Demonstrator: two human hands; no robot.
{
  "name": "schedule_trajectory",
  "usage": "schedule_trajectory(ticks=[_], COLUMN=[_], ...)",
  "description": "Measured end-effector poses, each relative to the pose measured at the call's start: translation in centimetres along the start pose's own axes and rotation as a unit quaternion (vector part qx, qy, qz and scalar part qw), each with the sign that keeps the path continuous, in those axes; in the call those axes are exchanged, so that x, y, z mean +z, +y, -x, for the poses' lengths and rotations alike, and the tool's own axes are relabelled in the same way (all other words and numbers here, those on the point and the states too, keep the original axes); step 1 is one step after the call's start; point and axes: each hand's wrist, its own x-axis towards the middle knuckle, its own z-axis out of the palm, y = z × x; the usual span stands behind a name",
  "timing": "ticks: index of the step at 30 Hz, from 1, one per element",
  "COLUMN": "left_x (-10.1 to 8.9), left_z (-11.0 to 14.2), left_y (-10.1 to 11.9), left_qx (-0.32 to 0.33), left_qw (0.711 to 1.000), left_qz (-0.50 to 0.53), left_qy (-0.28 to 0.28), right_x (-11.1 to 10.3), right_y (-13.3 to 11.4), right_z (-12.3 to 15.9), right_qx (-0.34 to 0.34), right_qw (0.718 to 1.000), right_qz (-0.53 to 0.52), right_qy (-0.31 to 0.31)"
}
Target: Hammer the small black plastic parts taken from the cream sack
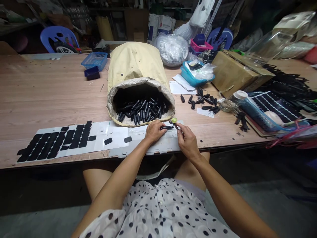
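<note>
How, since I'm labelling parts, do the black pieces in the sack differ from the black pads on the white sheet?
Shape: the black pieces are elongated and chunky; the black pads are flat with rounded corners.
Arrangement: the pieces lie jumbled inside the sack; most pads sit in rows on the white sheet, a few apart.
Both are black.

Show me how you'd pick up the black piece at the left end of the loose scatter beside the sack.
Probably pinch the black piece across its middle, thumb and finger on its long sides, coming from above and slightly left. It lies flat and is longer than wide; the other loose pieces lie to its right, so its left side looks freer.
</note>
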Motion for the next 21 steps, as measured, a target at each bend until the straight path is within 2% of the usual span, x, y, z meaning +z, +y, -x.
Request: schedule_trajectory(ticks=[4, 9, 14, 17, 21], left_x=[0.0, 0.2, 0.3, 0.4, 0.5], left_z=[0.0, 0.1, 0.0, 0.1, 0.2], left_y=[0.1, 0.0, 0.0, 0.1, 0.1], left_qx=[-0.005, 0.0, -0.002, 0.001, 0.001], left_qw=[1.0, 1.0, 1.0, 1.0, 1.0], left_qz=[-0.001, -0.004, 0.003, 0.013, 0.009], left_qy=[-0.004, -0.003, -0.003, 0.0, 0.005], right_x=[0.2, 0.5, 0.8, -0.5, -2.0], right_y=[0.2, -0.6, -0.4, 1.3, 4.8], right_z=[0.2, 0.4, 0.5, -1.4, -5.9], right_qx=[0.013, -0.005, -0.005, 0.027, 0.14], right_qw=[1.0, 1.0, 0.999, 0.999, 0.975], right_qz=[0.006, -0.009, -0.01, 0.045, 0.165], right_qy=[-0.022, -0.007, -0.044, -0.004, 0.056])
